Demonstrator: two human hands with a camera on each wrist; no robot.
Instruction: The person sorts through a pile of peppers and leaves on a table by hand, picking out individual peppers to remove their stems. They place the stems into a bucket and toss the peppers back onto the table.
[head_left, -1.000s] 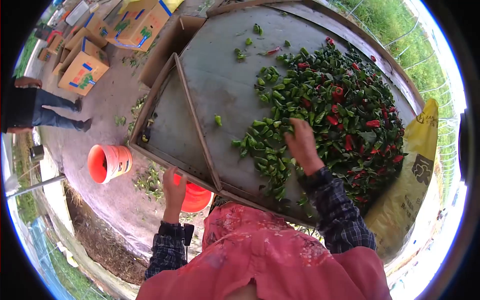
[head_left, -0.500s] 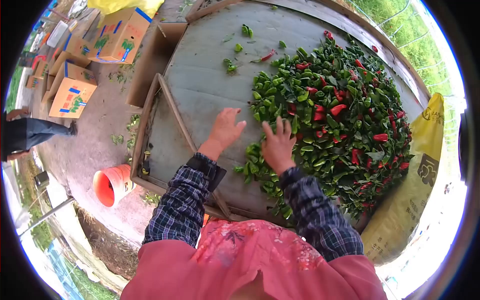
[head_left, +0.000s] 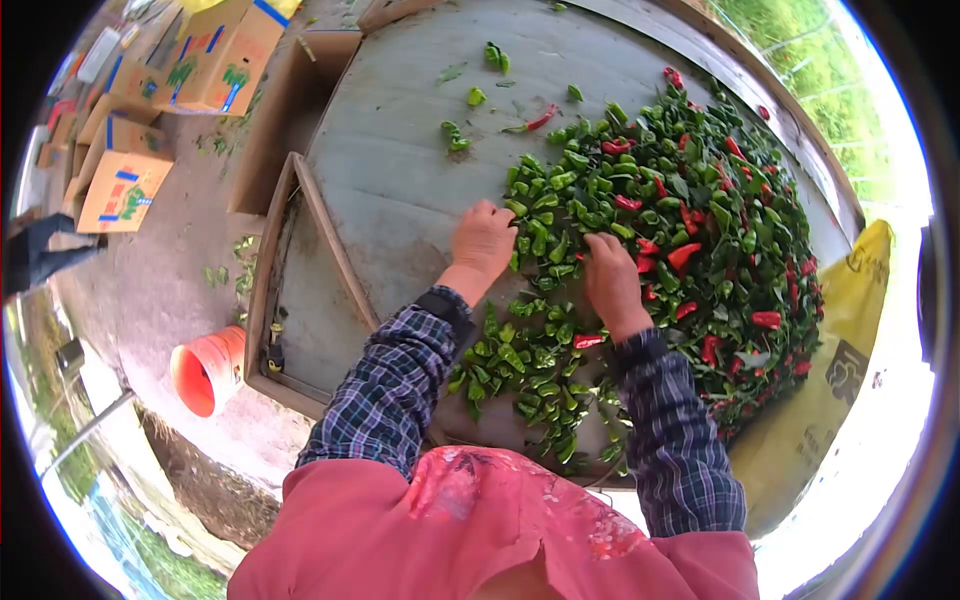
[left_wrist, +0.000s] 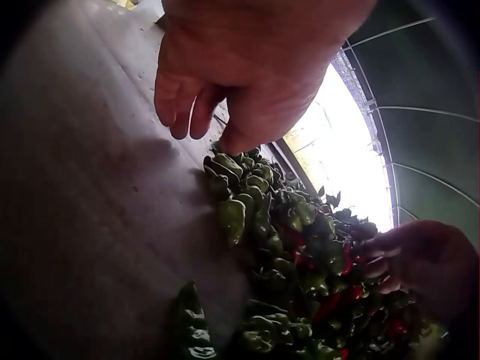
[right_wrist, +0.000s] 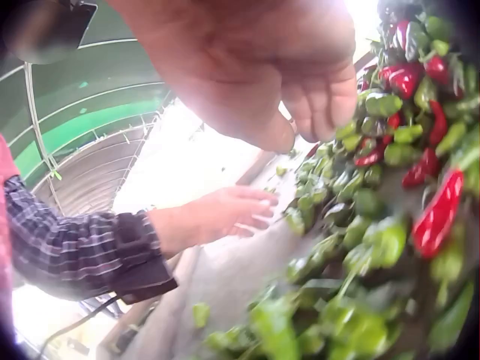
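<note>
A heap of green and red peppers (head_left: 690,215), mixed with leaves, covers the right part of the grey table (head_left: 400,150). My left hand (head_left: 485,245) is at the heap's left edge, fingertips close to some green peppers (head_left: 540,235). In the left wrist view that hand (left_wrist: 240,82) hangs with fingers and thumb loosely bent, nothing between them. Farther right, my right hand (head_left: 612,285) hovers low over the peppers, fingers pointing away from me. The right wrist view has its fingers (right_wrist: 319,105) relaxed above the heap. A red pepper (head_left: 588,341) lies close to the right wrist.
A wooden strip (head_left: 335,240) crosses the table's left part. Several loose peppers lie at the far side. An orange bucket (head_left: 208,370) and cardboard boxes (head_left: 125,180) stand on the floor to the left. A yellow sack (head_left: 820,390) leans at the right.
My left hand has come from beyond the table's near edge, by a red bucket, to the peppers. The right hand went left, then back right. A gap has opened among the green peppers.
</note>
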